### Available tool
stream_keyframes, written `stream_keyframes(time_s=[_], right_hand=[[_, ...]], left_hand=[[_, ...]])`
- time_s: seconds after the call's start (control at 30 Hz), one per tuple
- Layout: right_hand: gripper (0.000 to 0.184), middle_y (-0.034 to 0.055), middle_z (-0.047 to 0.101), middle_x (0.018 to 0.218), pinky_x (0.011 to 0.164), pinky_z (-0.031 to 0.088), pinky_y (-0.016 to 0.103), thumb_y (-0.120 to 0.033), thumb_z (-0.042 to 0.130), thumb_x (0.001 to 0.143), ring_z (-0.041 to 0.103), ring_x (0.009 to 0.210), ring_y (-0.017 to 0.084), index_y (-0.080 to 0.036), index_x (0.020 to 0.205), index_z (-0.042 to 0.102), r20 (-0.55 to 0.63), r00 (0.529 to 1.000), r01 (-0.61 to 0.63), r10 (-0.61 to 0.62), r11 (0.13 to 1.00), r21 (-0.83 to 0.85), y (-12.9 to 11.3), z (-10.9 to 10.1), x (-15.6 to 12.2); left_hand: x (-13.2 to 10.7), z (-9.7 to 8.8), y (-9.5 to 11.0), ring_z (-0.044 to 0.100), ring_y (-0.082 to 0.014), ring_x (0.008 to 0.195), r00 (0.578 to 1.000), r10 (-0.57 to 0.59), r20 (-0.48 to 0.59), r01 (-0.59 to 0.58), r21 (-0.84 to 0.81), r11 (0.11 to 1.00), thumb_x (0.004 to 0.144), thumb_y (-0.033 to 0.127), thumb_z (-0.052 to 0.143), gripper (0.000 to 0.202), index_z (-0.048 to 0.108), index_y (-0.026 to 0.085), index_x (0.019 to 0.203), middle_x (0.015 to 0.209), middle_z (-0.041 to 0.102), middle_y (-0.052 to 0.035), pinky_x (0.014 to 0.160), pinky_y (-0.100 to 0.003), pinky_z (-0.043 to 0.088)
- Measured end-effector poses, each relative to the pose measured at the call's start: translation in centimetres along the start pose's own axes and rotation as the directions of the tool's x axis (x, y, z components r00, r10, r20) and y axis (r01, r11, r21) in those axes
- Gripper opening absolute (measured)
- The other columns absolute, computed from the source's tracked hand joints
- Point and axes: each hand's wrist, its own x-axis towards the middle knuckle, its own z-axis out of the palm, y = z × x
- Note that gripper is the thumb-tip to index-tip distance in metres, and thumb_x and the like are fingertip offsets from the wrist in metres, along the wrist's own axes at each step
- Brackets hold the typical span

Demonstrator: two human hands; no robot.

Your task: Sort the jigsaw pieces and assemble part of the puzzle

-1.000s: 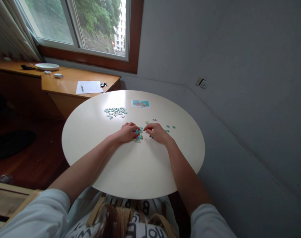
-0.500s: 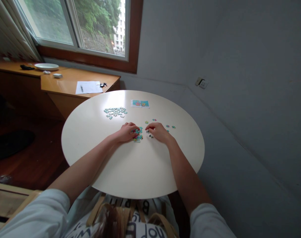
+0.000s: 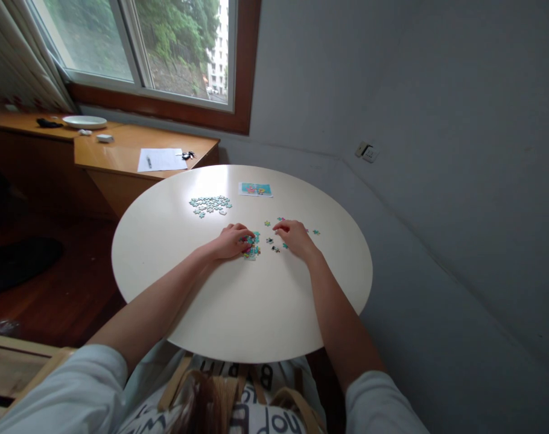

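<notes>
My left hand (image 3: 233,240) rests with curled fingers on a small joined patch of jigsaw puzzle (image 3: 252,253), teal with some pink and yellow, and covers its left part. To the right, my right hand (image 3: 295,237) is just above the table with thumb and fingers pinched together. A tiny pale bit, apparently a jigsaw piece (image 3: 276,232), shows at those fingertips. Between the hands lie loose black-and-white pieces (image 3: 275,249) and a teal piece (image 3: 285,245). A yellow-green piece (image 3: 267,223) is just beyond, and a green one (image 3: 317,232) lies right of the hand.
The round white table (image 3: 256,313) also bears a spread of teal pieces (image 3: 210,204) at back left and a picture card (image 3: 255,189) at the back. Behind stands a wooden desk (image 3: 120,141) with paper (image 3: 161,160), keys (image 3: 188,155) and a white plate (image 3: 85,122).
My right hand has shifted slightly right and away from me, uncovering pieces between the hands and covering some at its right. My left hand has stayed on the puzzle.
</notes>
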Motion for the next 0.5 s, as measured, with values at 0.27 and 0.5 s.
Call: stream_keyframes(time_s=[0.27, 0.5], right_hand=[[0.027, 0.0007, 0.061, 0.064, 0.062, 0.038, 0.022, -0.014, 0.046, 0.073, 0.055, 0.065, 0.013, -0.015, 0.081, 0.072, -0.035, 0.999, -0.04, 0.04, 0.999, -0.025, 0.12, -0.41, -0.04], [0.022, 0.0036, 0.069, 0.078, 0.069, 0.041, 0.024, -0.018, 0.055, 0.076, 0.057, 0.071, 0.013, -0.016, 0.088, 0.074, 0.123, 0.992, 0.044, -0.027, 0.99, -0.132, 0.1, 0.15, -0.1]], left_hand=[[0.08, 0.17, -0.18, 0.048, -0.0264, 0.111, 1.0, 0.002, -0.002, -0.002, -0.004, 1.0, 0.083, 0.04, 0.05, 0.036, 0.063, 0.028, 0.114, 0.12, 0.054, -0.0061, 0.102, -0.04, 0.036], [-0.06, -0.19, 0.29, 0.047, -0.0269, 0.113, 1.0, -0.017, 0.008, 0.017, -0.014, 1.0, 0.083, 0.039, 0.05, 0.036, 0.063, 0.028, 0.114, 0.121, 0.054, -0.0065, 0.103, -0.04, 0.035]])
